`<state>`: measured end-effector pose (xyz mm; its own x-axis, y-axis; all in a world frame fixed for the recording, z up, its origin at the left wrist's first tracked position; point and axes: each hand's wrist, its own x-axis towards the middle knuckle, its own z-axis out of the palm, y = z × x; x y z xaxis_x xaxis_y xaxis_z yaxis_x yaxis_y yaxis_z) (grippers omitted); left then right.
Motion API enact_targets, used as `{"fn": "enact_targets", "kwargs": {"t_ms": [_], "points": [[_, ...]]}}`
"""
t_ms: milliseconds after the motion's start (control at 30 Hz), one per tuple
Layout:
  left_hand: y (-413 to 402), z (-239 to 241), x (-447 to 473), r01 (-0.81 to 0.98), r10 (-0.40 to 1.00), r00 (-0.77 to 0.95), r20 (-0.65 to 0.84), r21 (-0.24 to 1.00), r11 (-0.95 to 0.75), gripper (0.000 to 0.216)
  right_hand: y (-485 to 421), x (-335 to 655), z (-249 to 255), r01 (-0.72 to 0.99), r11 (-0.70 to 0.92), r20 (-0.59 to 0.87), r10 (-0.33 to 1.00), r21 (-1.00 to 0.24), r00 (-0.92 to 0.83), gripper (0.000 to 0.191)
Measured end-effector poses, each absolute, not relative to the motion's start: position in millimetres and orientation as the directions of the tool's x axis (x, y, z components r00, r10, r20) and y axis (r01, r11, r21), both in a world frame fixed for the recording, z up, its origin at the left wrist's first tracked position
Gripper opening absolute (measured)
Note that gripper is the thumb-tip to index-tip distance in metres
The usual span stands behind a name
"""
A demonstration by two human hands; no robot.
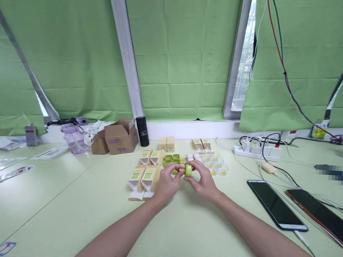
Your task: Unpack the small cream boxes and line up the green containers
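My right hand [203, 179] grips a small green rounded piece [188, 170] between thumb and fingers, above the table. Close against its left side, my left hand [168, 178] pinches a thin orange-tan piece [181, 170], too small to name. Behind my hands lie several green pieces [176, 157], partly hidden, with small yellowish bits [183, 160] and pale pink pieces [193, 157] beside them. Further right sits a clear tray [215, 164] of round cups with yellow spots. Small open cardboard boxes [141, 177] with green labels stand left of my left hand.
More small boxes [166, 143] stand at the back, near a black bottle [142, 131], a larger cardboard box [120, 137] and a purple water bottle [74, 139]. To the right are a power strip [257, 152], loose cables and two phones, one a white-edged phone [277, 204].
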<state>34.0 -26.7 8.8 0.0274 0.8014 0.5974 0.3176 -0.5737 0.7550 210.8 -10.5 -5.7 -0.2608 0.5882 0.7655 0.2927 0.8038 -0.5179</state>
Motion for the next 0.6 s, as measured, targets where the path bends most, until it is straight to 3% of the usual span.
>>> {"fn": "enact_targets", "kwargs": {"t_ms": [600], "points": [[-26.1, 9.4, 35.6, 0.278, 0.820, 0.002, 0.572, 0.788, -0.550, 0.005, -11.9, 211.1, -5.9, 0.292, 0.799, 0.761, 0.594, -0.525, -0.258, 0.043]]}}
